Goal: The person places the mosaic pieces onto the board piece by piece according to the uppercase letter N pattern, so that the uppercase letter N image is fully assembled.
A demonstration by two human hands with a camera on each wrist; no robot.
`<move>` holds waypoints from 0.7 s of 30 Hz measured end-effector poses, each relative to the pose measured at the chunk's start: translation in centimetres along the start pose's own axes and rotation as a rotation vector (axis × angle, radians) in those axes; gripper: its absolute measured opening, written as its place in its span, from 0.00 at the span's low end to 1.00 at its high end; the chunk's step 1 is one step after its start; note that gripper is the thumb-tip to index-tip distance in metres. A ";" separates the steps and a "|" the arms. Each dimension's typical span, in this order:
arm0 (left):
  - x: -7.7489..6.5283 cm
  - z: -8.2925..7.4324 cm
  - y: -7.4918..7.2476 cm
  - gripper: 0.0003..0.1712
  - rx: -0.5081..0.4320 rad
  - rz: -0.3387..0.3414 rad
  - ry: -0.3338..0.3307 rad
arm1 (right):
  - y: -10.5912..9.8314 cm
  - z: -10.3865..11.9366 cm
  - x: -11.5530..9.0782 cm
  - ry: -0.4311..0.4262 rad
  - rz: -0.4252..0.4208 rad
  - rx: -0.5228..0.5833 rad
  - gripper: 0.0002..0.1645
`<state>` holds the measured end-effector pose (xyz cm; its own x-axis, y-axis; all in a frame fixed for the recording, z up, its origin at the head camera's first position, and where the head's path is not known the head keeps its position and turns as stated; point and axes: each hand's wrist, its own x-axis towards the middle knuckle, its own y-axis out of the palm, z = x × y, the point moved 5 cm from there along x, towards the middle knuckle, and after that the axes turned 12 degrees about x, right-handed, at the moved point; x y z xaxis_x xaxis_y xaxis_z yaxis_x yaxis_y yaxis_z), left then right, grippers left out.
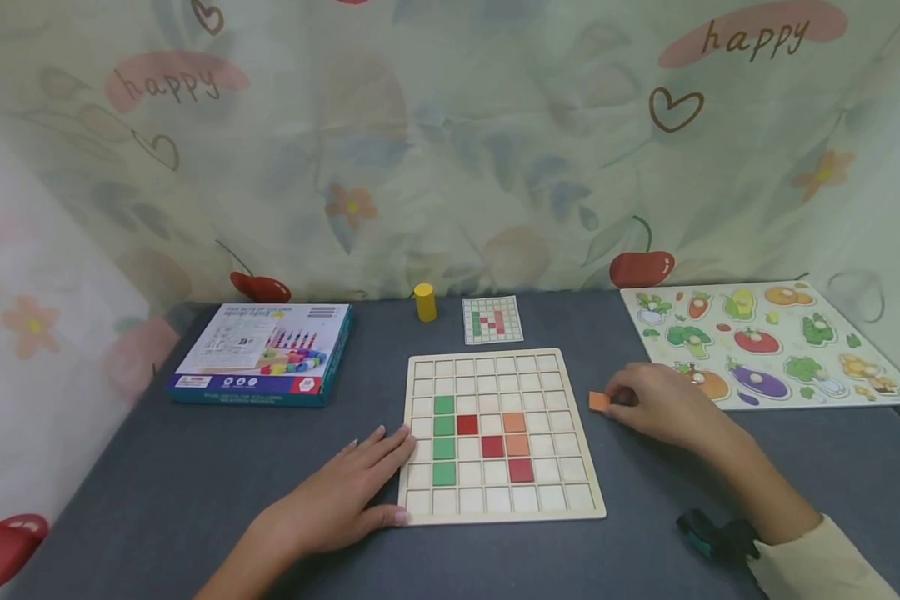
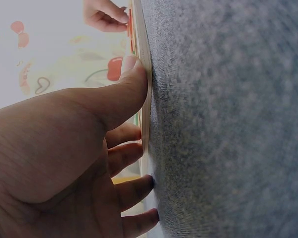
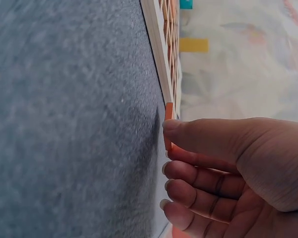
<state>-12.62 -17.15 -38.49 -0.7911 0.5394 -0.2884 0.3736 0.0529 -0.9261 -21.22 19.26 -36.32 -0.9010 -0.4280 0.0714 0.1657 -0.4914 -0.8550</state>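
A pale wooden grid board [image 1: 495,500] lies on the dark table, with green tiles [image 1: 444,426] in one column, red tiles [image 1: 492,447] stepping diagonally, and two orange tiles [image 1: 514,423] stacked in a column. My left hand [image 1: 345,492] rests at the board's left edge, fingers straight, the thumb [image 2: 131,74] touching the rim. Right of the board, my right hand [image 1: 663,404] pinches a loose orange tile [image 3: 168,126] between thumb and fingers. A small pattern card [image 1: 492,320] with a similar coloured grid lies behind the board.
A yellow cylinder [image 1: 425,302] stands behind the board, left of the card. At the left lies a flat toy box [image 1: 261,354]. A vegetable puzzle board [image 1: 772,342] lies at the back right, partly behind my right hand. A printed cloth hangs behind the table.
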 end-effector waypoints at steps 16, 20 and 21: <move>-0.1 0.1 0.1 0.51 0.008 -0.009 0.003 | 1.9 2.3 2.5 -0.082 0.012 0.030 0.07; -0.1 0.2 0.1 0.52 0.009 -0.009 -0.002 | 2.2 3.0 3.1 -0.100 0.026 0.035 0.06; -0.1 0.2 0.1 0.52 0.008 -0.007 -0.004 | 2.2 3.2 3.2 -0.100 0.030 0.038 0.06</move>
<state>-12.61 -17.31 -38.60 -0.7957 0.5357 -0.2828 0.3641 0.0499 -0.9300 -22.45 14.37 -36.35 -0.8510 -0.5157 0.0992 0.2085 -0.5052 -0.8374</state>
